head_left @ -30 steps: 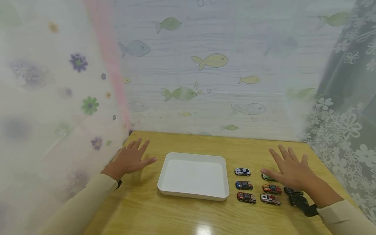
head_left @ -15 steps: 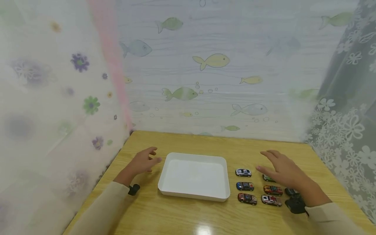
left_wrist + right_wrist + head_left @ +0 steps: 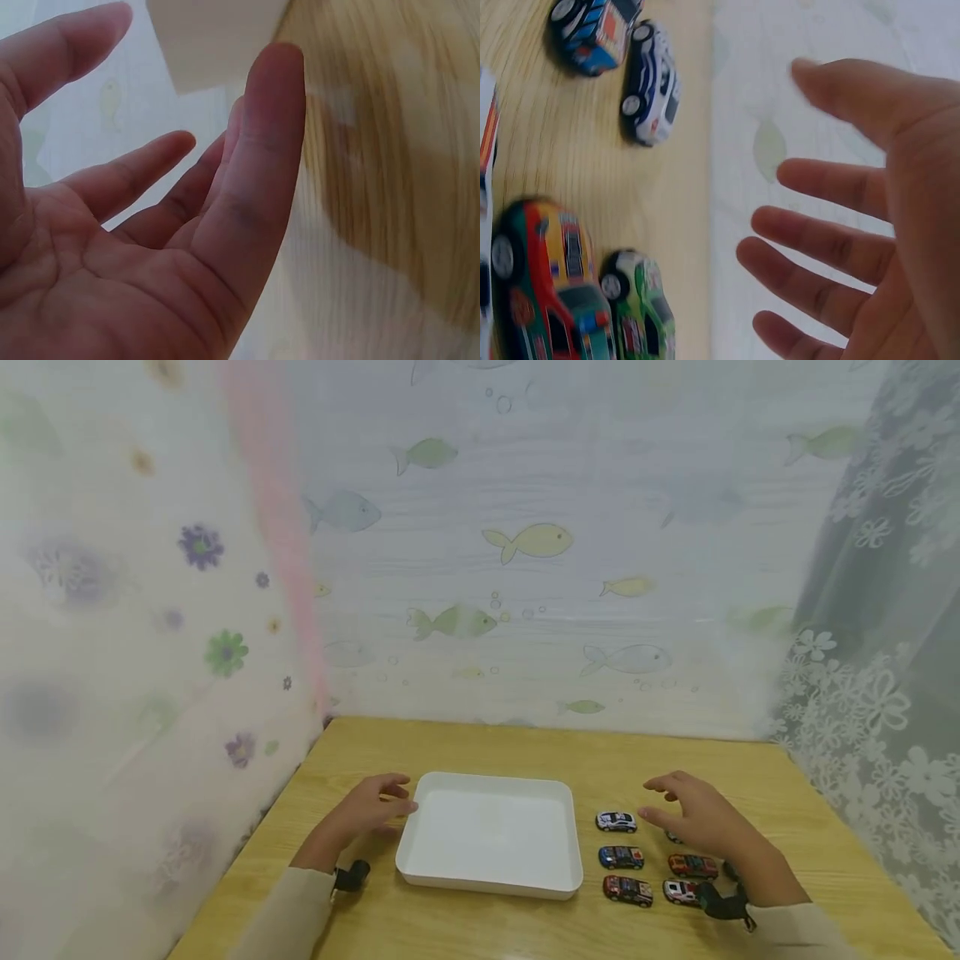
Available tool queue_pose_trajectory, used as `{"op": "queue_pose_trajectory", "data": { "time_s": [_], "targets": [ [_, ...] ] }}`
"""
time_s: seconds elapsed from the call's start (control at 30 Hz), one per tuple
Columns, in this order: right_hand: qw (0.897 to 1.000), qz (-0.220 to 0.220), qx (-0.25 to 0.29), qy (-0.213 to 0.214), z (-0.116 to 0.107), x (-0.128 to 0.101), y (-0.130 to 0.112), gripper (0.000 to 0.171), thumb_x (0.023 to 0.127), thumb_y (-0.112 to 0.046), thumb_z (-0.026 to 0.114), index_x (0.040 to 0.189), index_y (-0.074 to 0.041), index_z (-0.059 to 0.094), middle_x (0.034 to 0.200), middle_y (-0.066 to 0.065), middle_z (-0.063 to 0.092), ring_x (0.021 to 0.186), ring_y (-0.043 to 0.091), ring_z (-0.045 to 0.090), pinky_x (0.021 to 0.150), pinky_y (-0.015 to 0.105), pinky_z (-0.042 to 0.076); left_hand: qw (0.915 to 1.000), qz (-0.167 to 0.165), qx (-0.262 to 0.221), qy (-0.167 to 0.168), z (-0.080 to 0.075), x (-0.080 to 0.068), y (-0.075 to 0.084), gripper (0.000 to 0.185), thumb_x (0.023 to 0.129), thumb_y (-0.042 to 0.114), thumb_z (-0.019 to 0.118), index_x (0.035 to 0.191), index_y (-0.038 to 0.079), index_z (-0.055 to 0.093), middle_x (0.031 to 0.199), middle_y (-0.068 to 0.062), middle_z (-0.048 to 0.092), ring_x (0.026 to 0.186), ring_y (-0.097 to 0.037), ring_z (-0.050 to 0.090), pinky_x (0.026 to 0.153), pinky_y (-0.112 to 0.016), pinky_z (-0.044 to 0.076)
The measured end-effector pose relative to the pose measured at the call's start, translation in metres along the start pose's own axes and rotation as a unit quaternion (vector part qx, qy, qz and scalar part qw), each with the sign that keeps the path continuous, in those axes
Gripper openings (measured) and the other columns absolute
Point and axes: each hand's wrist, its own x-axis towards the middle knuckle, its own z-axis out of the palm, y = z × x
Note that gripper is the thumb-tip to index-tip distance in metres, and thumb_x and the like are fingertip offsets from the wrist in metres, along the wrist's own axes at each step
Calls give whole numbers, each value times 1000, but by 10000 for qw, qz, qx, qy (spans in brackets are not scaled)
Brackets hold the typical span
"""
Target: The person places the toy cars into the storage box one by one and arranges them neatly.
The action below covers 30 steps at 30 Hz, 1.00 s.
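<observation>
Now your right hand (image 3: 701, 822) hovers, fingers loosely spread and holding nothing, over the small green toy car (image 3: 641, 304) among the toy cars on the yellow wooden table (image 3: 487, 935). Your left hand (image 3: 367, 810), relaxed and likewise holding nothing, sits just beside the shallow white rectangular plastic tray (image 3: 491, 881), near its left rim.

A tray (image 3: 491, 835) sits mid-table (image 3: 525, 752), nearer the front edge. Toy cars (image 3: 621, 857) stand in rows right of it. The left hand (image 3: 367, 810) lies by the tray's left rim; the right hand (image 3: 697, 822) hovers over the cars' back row.
</observation>
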Motion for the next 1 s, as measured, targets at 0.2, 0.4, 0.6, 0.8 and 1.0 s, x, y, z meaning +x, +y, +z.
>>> {"op": "queue_pose_trajectory", "data": {
  "time_s": [0.2, 0.4, 0.6, 0.8, 1.0],
  "targets": [
    [9997, 56, 166, -174, 7, 4, -5, 51, 97, -38, 73, 136, -6, 64, 129, 17, 67, 108, 31, 67, 84, 48, 59, 9985, 38, -456, -293, 4, -6, 0, 73, 90, 25, 82, 150, 1, 48, 138, -23, 57, 112, -29, 66, 80, -46, 64],
    [9990, 94, 264, -344, 13, 9, -10, 47, 94, -32, 78, 131, -7, 67, 128, 14, 69, 108, 31, 67, 84, 47, 59, 9974, 154, -504, -490, 8, -6, 1, 68, 92, 17, 79, 150, -2, 48, 139, -26, 56, 115, -31, 65, 84, -46, 63],
    [9982, 147, 272, -505, 19, 17, -10, 41, 91, -27, 81, 127, -8, 71, 125, 8, 70, 106, 28, 68, 83, 45, 60, 9961, 175, -644, -585, 9, -6, 1, 66, 93, 13, 77, 150, -3, 48, 139, -25, 57, 113, -29, 66, 86, -47, 63],
    [9978, 218, 325, -536, 27, 22, -11, 36, 87, -21, 84, 119, -8, 76, 115, 4, 73, 98, 21, 68, 78, 38, 60, 9945, 46, -803, -667, 6, -3, -6, 70, 90, 16, 81, 152, 3, 49, 141, -20, 59, 115, -28, 66, 88, -48, 62],
    [9968, 355, 367, -619, 33, 25, -11, 35, 85, -17, 86, 117, -9, 78, 113, 3, 73, 94, 18, 68, 75, 36, 60, 9898, -7, -1081, -929, 3, -4, -11, 73, 92, 17, 80, 155, 4, 45, 144, -21, 57, 116, -27, 66, 90, -48, 62]
  ]
}}
